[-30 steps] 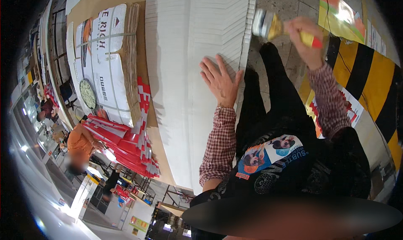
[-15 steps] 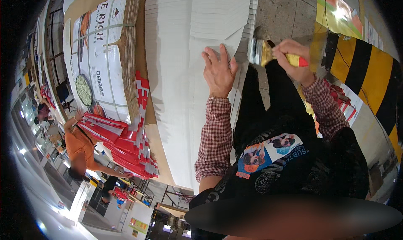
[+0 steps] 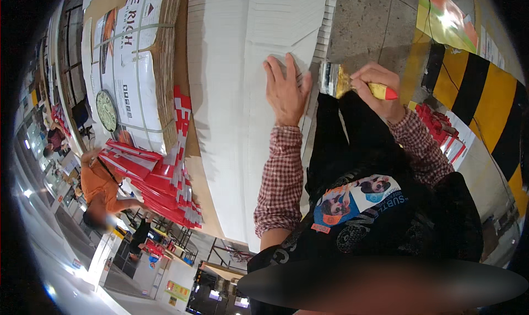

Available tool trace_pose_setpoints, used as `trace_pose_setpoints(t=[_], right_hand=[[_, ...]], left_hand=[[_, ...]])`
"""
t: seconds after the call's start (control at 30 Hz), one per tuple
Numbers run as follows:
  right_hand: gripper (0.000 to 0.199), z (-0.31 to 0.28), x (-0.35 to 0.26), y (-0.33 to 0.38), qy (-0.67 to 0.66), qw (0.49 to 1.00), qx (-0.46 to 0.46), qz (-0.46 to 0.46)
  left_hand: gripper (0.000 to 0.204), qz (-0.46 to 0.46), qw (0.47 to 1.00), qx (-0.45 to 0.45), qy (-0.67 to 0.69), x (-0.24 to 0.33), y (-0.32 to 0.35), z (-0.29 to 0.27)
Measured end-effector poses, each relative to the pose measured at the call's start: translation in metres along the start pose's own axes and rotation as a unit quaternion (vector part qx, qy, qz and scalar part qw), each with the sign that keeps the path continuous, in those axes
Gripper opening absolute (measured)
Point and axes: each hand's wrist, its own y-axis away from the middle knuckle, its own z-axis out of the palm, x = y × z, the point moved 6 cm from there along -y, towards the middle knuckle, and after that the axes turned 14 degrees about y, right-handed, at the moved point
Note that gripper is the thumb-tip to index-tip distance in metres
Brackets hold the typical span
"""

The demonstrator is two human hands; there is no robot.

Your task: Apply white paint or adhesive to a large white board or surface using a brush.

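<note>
My left hand point(image 3: 287, 89) lies flat with fingers spread on a stack of white cardboard sheets point(image 3: 228, 122), close to its right edge. My right hand point(image 3: 380, 89) grips the yellow, red-tipped handle of a paintbrush point(image 3: 344, 80). The brush's wide end points left and is at the layered edge of the sheets; whether it touches them I cannot tell. Part of the handle is hidden by my fingers.
Left of the sheets lie a strapped bundle of printed cardboard point(image 3: 124, 67) and a heap of red-and-white pieces point(image 3: 149, 177). A person in orange point(image 3: 99, 183) stands beyond. At right are a black-and-yellow striped barrier point(image 3: 476, 89) and more red pieces point(image 3: 438, 125).
My right hand has moved slightly left and down with the paintbrush, bringing it nearer the sheets. My left hand remains flat on them. The person in orange has shifted a little.
</note>
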Motion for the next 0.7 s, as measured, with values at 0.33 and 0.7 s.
trace_pose_setpoints(t=[0.33, 0.7], right_hand=[[0.006, -0.035, 0.018, -0.04, 0.104, 0.983, 0.116, -0.099], [0.007, 0.015, -0.013, 0.028, 0.032, 0.997, 0.014, -0.062]], left_hand=[[0.066, -0.038, 0.997, -0.022, -0.058, -0.003, 0.054, 0.004], [0.04, 0.014, 0.999, -0.031, -0.019, -0.004, 0.041, -0.013]])
